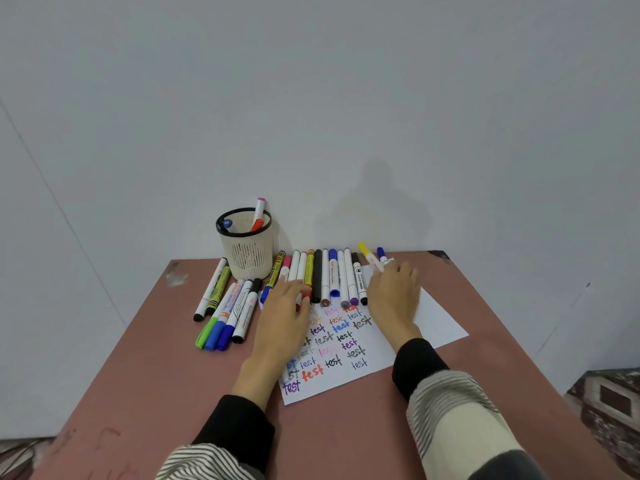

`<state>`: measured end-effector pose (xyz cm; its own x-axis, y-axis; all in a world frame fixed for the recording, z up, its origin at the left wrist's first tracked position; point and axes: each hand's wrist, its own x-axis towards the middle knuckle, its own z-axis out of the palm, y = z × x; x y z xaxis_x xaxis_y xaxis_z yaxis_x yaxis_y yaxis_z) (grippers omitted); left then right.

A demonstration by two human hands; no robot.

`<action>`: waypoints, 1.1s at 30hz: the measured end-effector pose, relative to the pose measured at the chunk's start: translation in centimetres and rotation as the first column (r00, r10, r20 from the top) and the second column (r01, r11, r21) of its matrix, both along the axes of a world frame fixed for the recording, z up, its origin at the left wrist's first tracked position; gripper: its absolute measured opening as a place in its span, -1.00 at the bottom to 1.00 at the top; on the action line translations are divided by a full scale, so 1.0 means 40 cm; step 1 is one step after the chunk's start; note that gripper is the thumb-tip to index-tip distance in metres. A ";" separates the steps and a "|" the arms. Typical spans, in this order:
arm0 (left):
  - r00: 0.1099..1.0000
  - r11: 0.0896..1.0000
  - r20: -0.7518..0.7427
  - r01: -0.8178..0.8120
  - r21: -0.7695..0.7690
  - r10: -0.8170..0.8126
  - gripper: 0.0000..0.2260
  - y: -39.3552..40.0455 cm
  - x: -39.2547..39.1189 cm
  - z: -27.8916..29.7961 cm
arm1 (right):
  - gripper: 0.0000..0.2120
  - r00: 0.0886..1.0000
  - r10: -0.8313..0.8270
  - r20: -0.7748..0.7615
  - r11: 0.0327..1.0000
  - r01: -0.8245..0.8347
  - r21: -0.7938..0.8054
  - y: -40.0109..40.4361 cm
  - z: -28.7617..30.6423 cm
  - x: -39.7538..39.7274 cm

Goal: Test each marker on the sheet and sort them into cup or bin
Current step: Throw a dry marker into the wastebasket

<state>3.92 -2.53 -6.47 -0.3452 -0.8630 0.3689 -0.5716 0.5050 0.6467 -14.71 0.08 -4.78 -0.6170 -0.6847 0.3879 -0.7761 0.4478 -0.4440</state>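
Now both hands are lying over the sheet (349,362), which is sitting near the table's (502,341) far edge, covered in coloured "test" words. A left hand (282,317) is resting palm down on the sheet's left part, fingers loosely bent over the near ends of a row of markers (327,275) lying side by side along the sheet's far edge; a red cap (306,292) is showing just under its fingertips, though whether it is pinching anything I cannot tell. A right hand (394,296) is lying flat and relaxed, fingers apart, its tips touching a yellow marker (369,256) and a blue marker (382,256) near the far right corner. Left of the row, a cup (246,251) is standing at the far edge, holding markers, with a loose group (228,299) lying in front of it.
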 end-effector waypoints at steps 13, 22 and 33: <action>0.988 0.960 0.134 0.107 -0.258 -0.074 -0.76 0.008 -0.001 0.010 | -0.63 0.826 0.469 -0.312 0.860 -0.508 -0.053 0.098 -0.038 0.013; 0.982 0.975 0.115 0.168 -0.148 -0.152 -0.76 0.005 0.004 0.009 | -0.69 0.761 0.581 -0.287 0.807 -0.585 0.083 0.110 -0.036 0.028; 0.955 0.970 0.238 0.212 -0.118 -0.179 -0.71 0.016 0.010 0.028 | -0.66 0.734 0.615 -0.288 0.787 -0.593 0.167 0.133 -0.013 0.042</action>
<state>4.30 -1.90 -5.33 -0.5895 -0.7153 0.3753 -0.5744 0.6979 0.4278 -13.04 5.39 -5.28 0.0810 -0.8999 0.4285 -0.9820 -0.1457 -0.1205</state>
